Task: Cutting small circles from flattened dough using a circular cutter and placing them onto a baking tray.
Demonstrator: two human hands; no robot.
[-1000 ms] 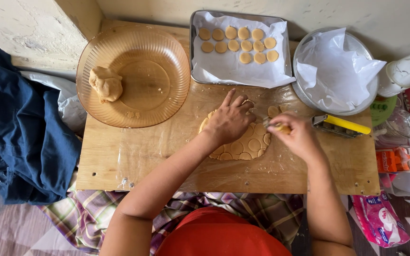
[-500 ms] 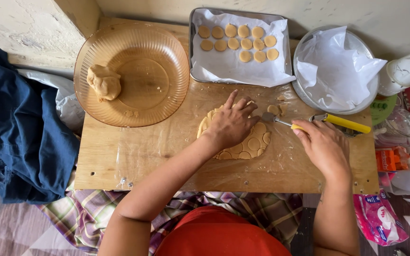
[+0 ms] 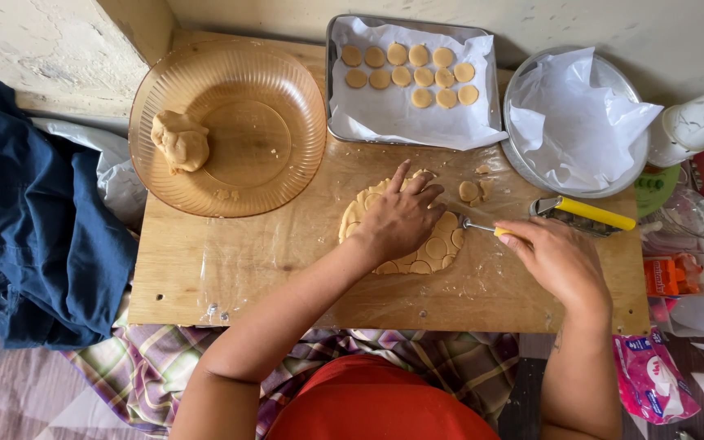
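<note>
Head view, looking down: the left hand [image 3: 401,218] lies flat, fingers spread, pressing the rolled dough sheet [image 3: 429,248] (scored with round cuts) mid-board. The right hand [image 3: 554,259] is closed around a small yellow-handled tool [image 3: 482,228], whose metal tip touches the dough's right edge on the wooden board [image 3: 230,269].

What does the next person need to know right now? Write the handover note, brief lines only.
Left hand: flat on the rolled dough sheet, pinning it to the wooden board.
Right hand: grips a small yellow-handled tool, tip at the sheet's right edge.
Done: sheet stamped with circles; eleven rounds on the paper-lined tray; one loose round beside the sheet.
Left: cut rounds in the sheet not lifted; dough lump in the amber bowl unrolled; the round lined pan holds only paper.
</note>
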